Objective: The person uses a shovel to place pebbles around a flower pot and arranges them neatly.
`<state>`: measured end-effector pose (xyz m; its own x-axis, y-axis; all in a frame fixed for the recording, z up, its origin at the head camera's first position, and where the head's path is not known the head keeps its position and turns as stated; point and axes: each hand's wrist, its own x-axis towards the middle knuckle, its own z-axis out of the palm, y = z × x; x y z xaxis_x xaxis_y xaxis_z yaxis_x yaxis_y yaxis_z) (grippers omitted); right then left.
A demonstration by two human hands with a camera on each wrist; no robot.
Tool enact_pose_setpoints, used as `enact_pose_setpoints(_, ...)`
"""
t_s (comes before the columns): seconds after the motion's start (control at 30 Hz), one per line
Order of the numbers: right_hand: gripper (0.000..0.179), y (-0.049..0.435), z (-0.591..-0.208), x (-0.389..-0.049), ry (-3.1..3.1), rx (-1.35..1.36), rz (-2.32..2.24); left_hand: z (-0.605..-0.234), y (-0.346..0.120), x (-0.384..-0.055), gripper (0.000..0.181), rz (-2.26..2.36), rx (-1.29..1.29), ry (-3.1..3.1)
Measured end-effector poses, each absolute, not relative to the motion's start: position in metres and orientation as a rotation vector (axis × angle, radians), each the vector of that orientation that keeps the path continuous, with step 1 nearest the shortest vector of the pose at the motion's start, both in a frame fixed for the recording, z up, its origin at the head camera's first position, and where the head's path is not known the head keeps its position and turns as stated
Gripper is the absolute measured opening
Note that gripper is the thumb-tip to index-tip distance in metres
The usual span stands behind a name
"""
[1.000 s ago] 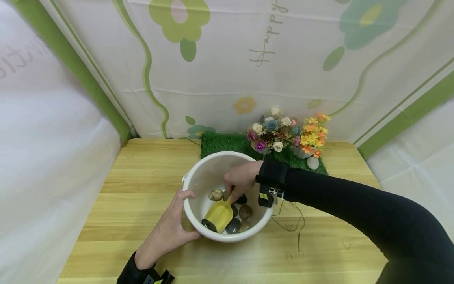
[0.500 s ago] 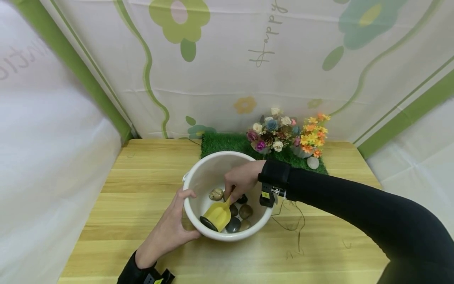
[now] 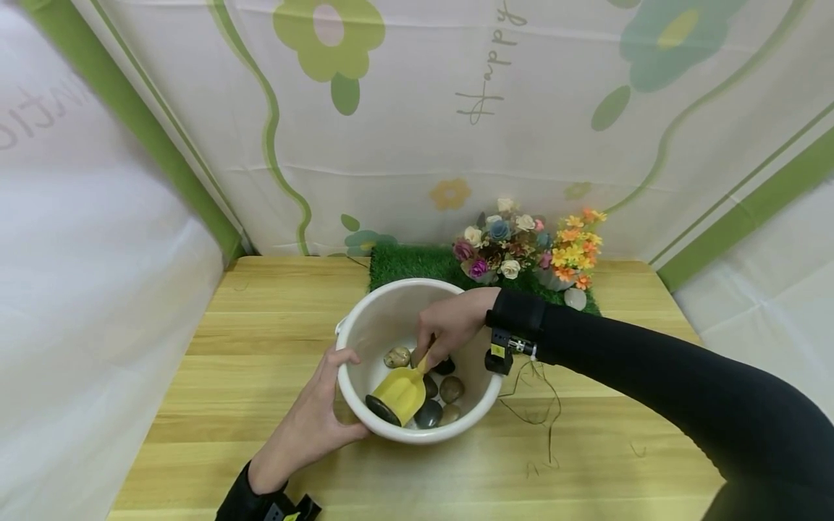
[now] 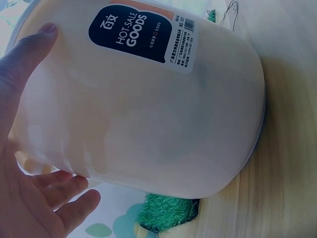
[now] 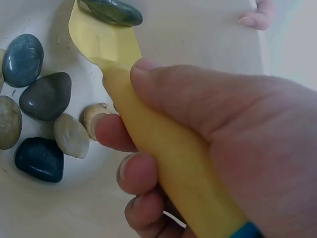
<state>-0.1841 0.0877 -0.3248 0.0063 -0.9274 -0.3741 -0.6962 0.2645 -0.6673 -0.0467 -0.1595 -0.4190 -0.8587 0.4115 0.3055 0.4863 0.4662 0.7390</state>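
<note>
This looks like a small cloth-walled booth. A white back cloth (image 3: pixel 404 141) with flower prints (image 3: pixel 329 36) and the word "Happy" (image 3: pixel 485 72) hangs at 12 o'clock; a left cloth (image 3: pixel 85 289) at 9 and a right cloth (image 3: pixel 769 275) at 3 enclose a wood-grain tabletop (image 3: pixel 274 311). A fake-grass mat (image 3: pixel 404 264) and potted flowers (image 3: pixel 502 250) decorate its far edge, towards 1. What lies beyond the cloths cannot be told.

Your black-sleeved right arm (image 3: pixel 645 370) comes across from your right, elbow bent, with the right hand (image 3: pixel 454 322) angled downward, fingers (image 5: pixel 138 172) curled in a grip and thumb (image 5: pixel 193 91) stretched along. Your left hand (image 3: pixel 313 416) grips with its thumb and fingers spread wide, left wrist (image 3: pixel 267 469) lower and nearer you.
</note>
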Motion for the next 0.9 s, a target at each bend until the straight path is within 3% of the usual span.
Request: enact_pose_setpoints(0.9,0.023,0.113,-0.300,-0.182,1.819,-1.452,-0.472,-0.423,-0.158,-0.048,0.084,-1.343,-0.832,-2.551)
